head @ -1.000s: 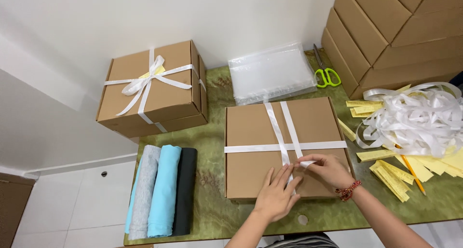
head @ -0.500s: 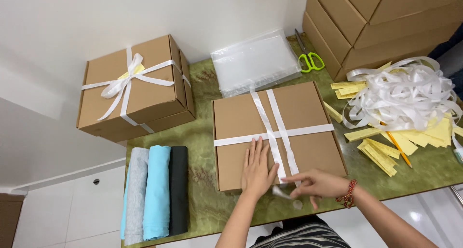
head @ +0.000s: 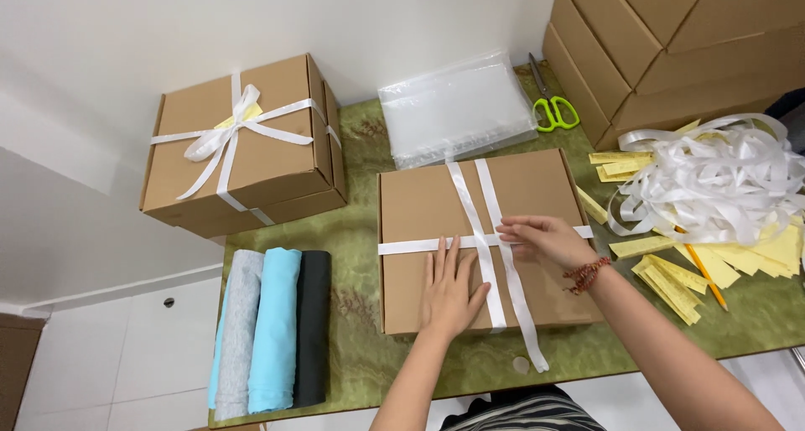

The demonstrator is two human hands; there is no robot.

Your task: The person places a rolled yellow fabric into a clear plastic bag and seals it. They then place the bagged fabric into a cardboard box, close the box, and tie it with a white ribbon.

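Cardboard box (head: 419, 221): left hand (head: 453, 290) flat, fingers spread; right hand (head: 545, 238) fingers pinching white ribbon (head: 486, 230).

Your left hand (head: 453, 293) is bare, with no ring, watch or band on it, and the forearm behind it is bare too, with no sleeve reaching into view. Your right hand (head: 541, 238) is bare as well, but at its wrist you wear a bracelet (head: 586, 274) of small reddish-brown beads wound in a few loops. That forearm also shows no sleeve. At the bottom edge, between your two arms, you can see a strip of your clothing (head: 516, 410): dark fabric with thin pale stripes.
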